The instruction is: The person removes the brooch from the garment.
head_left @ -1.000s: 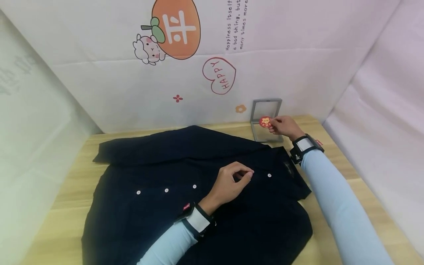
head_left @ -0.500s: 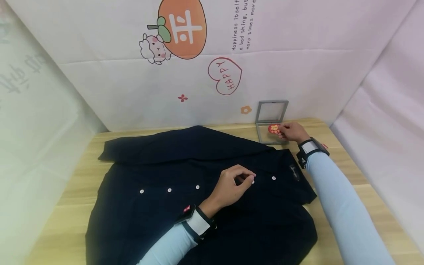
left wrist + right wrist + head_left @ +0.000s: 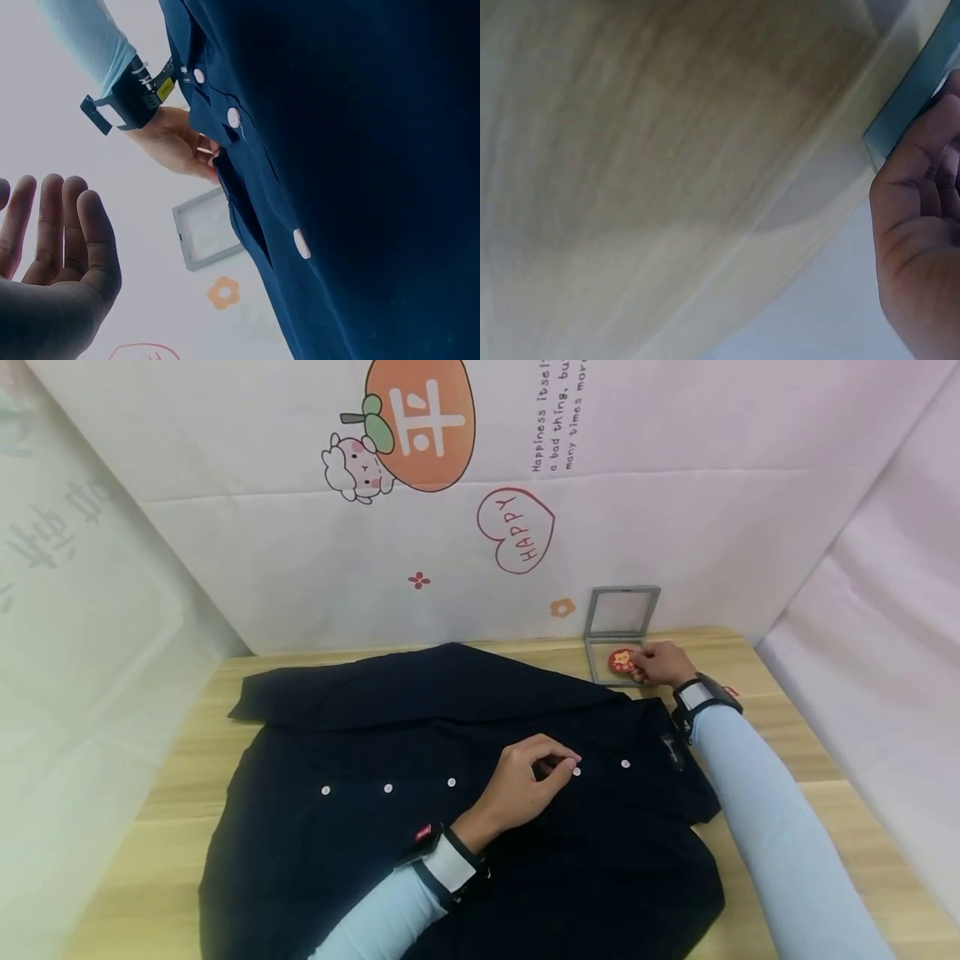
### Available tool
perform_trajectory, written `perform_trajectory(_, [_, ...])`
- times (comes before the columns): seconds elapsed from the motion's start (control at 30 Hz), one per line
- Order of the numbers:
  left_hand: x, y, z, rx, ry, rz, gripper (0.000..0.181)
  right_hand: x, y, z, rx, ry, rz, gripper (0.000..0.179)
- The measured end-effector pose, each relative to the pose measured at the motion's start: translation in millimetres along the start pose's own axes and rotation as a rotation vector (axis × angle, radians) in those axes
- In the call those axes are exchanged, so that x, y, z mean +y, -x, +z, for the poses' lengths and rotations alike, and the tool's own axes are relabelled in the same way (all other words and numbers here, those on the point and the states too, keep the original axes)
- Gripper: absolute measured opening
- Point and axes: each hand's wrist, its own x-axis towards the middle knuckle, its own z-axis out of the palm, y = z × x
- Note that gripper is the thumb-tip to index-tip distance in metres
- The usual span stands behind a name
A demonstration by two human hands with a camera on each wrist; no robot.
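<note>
My right hand [image 3: 663, 664] pinches the edge of a round red badge [image 3: 621, 661] with a gold figure on it. The badge lies over the base of a small grey-framed clear case [image 3: 592, 662], whose lid stands up against the back cloth. In the right wrist view, my fingers are right beside the case's frame [image 3: 911, 94]. Over the dark navy shirt [image 3: 360, 743] is my left hand [image 3: 525, 781], loosely curled with thumb and forefinger near each other and nothing held. White buttons [image 3: 452, 782] run along the shirt front.
The shirt covers much of the wooden table [image 3: 810, 810]. Behind it rises a white printed cloth [image 3: 315, 577], with more white cloth on both sides. The case stands at the back right, just beyond the shirt's collar end.
My right hand has lowered the red badge from the lid's hinge line down over the case's base. The left hand stays nearly where it was; the whole view has shifted slightly.
</note>
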Motion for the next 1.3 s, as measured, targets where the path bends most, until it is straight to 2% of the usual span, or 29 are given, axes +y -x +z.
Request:
perform_trajectory(0.17, [-0.6, -1.0, -0.2, -0.004, -0.015, 0.000, 0.019, -1, -0.4, 0, 0.044, 0.050, -0.020, 0.031])
perform_trajectory(0.47, [-0.4, 1.1, 0.5, -0.013, 0.002, -0.005, 0.017, 5, 0.3, 5, 0.096, 0.078, 0.045, 0.038])
perform_trajectory(0.63, [0.2, 1.4, 0.6, -0.018, -0.011, -0.017, 0.019, 6, -0.6, 5, 0.092, 0.092, 0.068, 0.039])
perform_trajectory(0.87, [0.9, 1.4, 0.9, -0.039, -0.006, -0.014, 0.020, 6, -0.2, 5, 0.056, 0.086, 0.140, 0.046])
perform_trajectory(1.03, [2.7, 1.7, 0.3, -0.056, 0.011, -0.009, 0.020, 3, 3.0, 6, 0.037, 0.087, 0.135, 0.049])
perform_trajectory(1.27, [34.8, -0.9, -11.3, -0.078, 0.020, -0.038, 0.016, 4, 3.3, 7, 0.063, 0.090, 0.129, 0.049])
perform_trajectory(1.3, [34.2, -0.8, -11.4, -0.078, 0.020, -0.030, 0.016, 4, 3.3, 7, 0.064, 0.093, 0.135, 0.049])
